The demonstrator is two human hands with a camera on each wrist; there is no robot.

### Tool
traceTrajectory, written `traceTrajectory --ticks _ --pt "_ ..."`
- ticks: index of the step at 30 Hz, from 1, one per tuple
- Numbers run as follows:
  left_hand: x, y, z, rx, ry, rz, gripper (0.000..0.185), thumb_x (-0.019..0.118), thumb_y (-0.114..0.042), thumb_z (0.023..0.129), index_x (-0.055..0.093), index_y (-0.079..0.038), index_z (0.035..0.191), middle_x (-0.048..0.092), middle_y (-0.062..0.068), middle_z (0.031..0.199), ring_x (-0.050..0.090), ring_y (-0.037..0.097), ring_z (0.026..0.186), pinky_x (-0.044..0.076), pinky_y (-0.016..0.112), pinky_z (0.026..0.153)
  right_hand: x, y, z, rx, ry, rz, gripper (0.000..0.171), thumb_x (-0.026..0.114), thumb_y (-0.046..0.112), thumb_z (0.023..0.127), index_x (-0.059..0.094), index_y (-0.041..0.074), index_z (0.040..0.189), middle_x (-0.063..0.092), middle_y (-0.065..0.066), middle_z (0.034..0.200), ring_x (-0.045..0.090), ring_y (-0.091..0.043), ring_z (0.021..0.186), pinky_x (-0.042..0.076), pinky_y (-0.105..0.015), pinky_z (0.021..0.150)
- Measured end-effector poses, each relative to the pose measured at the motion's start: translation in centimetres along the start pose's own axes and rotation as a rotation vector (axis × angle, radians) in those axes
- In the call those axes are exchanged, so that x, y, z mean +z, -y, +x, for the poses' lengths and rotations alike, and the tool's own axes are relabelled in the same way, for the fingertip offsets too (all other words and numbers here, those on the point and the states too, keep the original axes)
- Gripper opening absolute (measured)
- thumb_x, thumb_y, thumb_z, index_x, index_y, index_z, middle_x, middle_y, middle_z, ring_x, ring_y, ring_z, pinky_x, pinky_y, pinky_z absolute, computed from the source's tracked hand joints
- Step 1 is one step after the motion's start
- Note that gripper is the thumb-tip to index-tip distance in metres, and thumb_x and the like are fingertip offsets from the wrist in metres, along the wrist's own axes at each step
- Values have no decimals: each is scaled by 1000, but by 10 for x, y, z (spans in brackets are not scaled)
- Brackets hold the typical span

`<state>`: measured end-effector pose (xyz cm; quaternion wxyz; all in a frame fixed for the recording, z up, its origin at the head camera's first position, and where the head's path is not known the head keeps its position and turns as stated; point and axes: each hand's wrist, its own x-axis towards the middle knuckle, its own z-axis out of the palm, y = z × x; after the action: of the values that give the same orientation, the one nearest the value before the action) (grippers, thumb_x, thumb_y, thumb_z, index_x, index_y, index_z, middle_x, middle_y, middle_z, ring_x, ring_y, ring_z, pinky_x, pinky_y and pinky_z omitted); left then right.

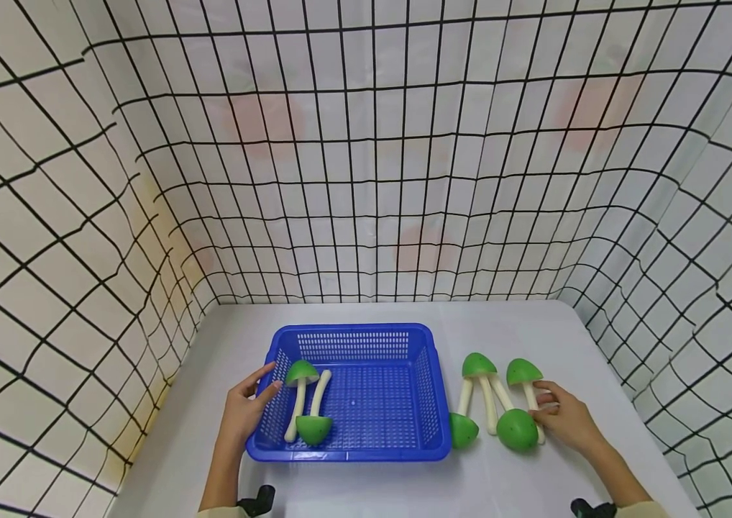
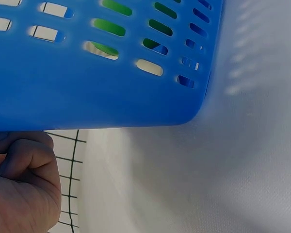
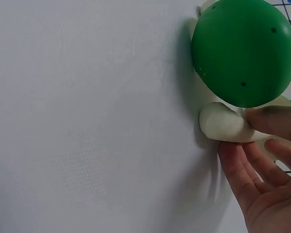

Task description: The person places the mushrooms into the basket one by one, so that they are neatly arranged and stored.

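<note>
A blue plastic basket (image 1: pixel 353 455) stands on the white table, and my left hand (image 1: pixel 246 409) grips its left rim. Inside it, on the left, lie two toy mushrooms: one with its green cap (image 1: pixel 302 370) toward the back, the other with its cap (image 1: pixel 314 430) toward the front. My right hand (image 1: pixel 566 421) pinches the pale stem (image 3: pixel 223 122) of the rightmost toy mushroom (image 1: pixel 524 371) between thumb and fingers. Beside that stem, another mushroom's rounded cap (image 3: pixel 245 51) partly hides it.
Right of the basket lie more mushrooms: a cap (image 1: pixel 464 430) against the basket's side, a cap (image 1: pixel 479 364) farther back, and a cap (image 1: pixel 518 430) near the front. Black wire grid (image 1: pixel 375 180) with white behind it encloses the table (image 1: pixel 353 493) at the back and sides.
</note>
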<state>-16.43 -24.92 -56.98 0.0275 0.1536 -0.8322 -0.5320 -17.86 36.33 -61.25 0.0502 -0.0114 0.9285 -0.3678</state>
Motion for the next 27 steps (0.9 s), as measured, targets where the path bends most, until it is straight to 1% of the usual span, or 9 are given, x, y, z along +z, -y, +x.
traceTrajectory --ticks 3,5,9,13,15,21,24,27 --pt "0 0 0 -4 1 0 49 72 -35 97 62 -27 144 51 8 101 50 28 106 45 31 76 0 0 2 -5 11 11 70 78 13 89 45 -4 147 67 -27 122 72 -21 91 56 -24 67" --pt "1 0 0 -5 -2 -1 49 73 -36 97 62 -27 144 51 9 101 50 28 105 46 31 76 0 -1 3 -9 13 10 69 78 11 88 45 -6 147 67 -27 121 72 -22 91 56 -24 68" --pt "1 0 -1 -4 -12 1 50 73 -37 96 62 -26 144 51 9 102 50 28 104 47 30 74 0 -2 6 -20 9 -18 63 77 15 89 50 -9 142 69 -26 118 74 -29 94 56 -25 68" --pt "0 0 -2 -9 -6 -1 51 73 -38 96 62 -26 145 52 11 107 50 29 106 48 30 75 3 -3 7 -17 0 -37 60 77 20 91 54 -12 137 70 -24 115 74 -31 93 57 -25 67" --pt "0 0 -2 -13 -1 -1 51 73 -38 96 61 -27 145 54 12 109 51 30 108 49 30 76 4 -3 7 -7 -5 -38 59 77 21 92 55 -12 135 71 -23 113 74 -30 92 57 -25 67" --pt "0 0 -2 -8 3 13 52 73 -40 96 61 -28 145 54 11 109 50 29 109 48 32 79 2 2 5 -7 -23 -39 54 76 19 91 58 -9 133 71 -21 111 73 -24 88 55 -24 64" --pt "0 0 -1 -6 6 8 52 72 -40 96 61 -28 145 53 12 108 50 29 109 47 31 78 -2 5 2 -8 -31 -35 54 76 19 91 58 -10 134 71 -21 111 71 -19 85 55 -24 62" --pt "0 0 -2 -10 3 -2 51 73 -39 96 61 -28 145 52 12 108 50 29 106 48 30 76 -5 9 1 3 -38 -3 54 75 17 91 57 -10 134 70 -23 112 71 -18 84 57 -25 61"
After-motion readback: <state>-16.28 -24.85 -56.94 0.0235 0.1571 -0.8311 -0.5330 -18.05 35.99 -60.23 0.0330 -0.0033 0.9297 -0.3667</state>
